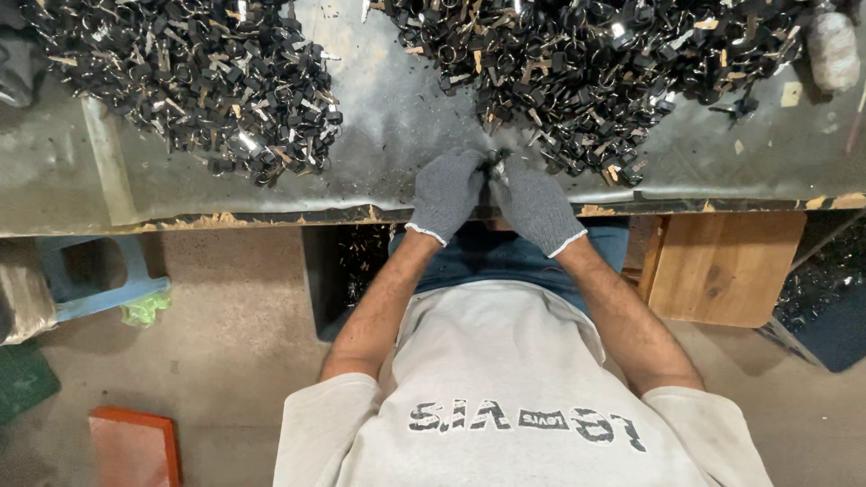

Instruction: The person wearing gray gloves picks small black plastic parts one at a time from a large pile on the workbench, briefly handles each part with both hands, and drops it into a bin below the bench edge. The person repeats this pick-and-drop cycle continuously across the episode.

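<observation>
Both hands are gloved in grey knit and meet at the near edge of the worktop [379,108], fingertips together over one small black part [495,163]. The left hand [445,192] is curled, its fingers closed toward the part from its own side; the right hand [534,206] mirrors it, closed on the same piece from the other side. The part sits right between the two sets of fingertips, touching both, so neither hand is clearly nearer. It is too small and too covered to read its long axis or exact shape. The key relation: the right-hand pile of black parts [595,72] lies just beyond the right hand's fingertips, up and slightly outward, with its near fringe almost touching the gloves. The left-hand pile of black parts [194,81] is well apart from the left hand, far out to that side and farther across the worktop. So the right hand is the nearer one to loose stock. Below the hands, under the worktop edge, a dark bin [347,271] sits just inside the left forearm and appears to hold similar dark pieces. A wooden stool [722,266] is outboard of the right forearm, a blue plastic stool [99,275] far outboard of the left.
</observation>
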A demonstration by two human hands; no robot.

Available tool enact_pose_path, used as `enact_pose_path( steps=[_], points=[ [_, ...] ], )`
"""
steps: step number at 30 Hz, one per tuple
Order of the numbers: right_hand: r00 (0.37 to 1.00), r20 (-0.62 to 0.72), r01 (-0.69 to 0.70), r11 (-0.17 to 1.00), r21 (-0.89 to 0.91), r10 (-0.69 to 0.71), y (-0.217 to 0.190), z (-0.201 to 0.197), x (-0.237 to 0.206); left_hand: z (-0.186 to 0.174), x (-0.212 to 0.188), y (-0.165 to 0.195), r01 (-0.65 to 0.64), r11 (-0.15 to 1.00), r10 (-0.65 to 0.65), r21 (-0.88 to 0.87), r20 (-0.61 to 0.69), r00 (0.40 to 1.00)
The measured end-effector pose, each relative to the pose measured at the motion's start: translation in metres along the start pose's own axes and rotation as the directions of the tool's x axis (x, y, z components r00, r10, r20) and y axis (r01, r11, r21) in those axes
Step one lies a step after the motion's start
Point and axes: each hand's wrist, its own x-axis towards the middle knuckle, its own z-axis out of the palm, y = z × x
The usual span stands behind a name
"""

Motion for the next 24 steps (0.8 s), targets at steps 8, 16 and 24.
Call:
enact_pose_path(
  steps=[8,16,24],
  points=[
    [0.996,-0.026,-0.09,0.962,-0.259,0.087,-0.019,0.012,0.001,0.013,-0.003,-0.012,-0.208,0.964,0.195,0.164,0.091,0.977],
    [0.997,0.069,-0.018,0.984,-0.175,0.031,-0.014,-0.007,-0.015,0.005,-0.008,-0.001,0.112,0.991,-0.109,-0.077,0.046,0.993],
    [0.993,0.122,0.0,0.999,-0.033,0.004,-0.014,-0.023,-0.001,0.004,-0.011,-0.003,-0.118,0.991,0.117,-0.063,-0.032,0.993]
  ],
)
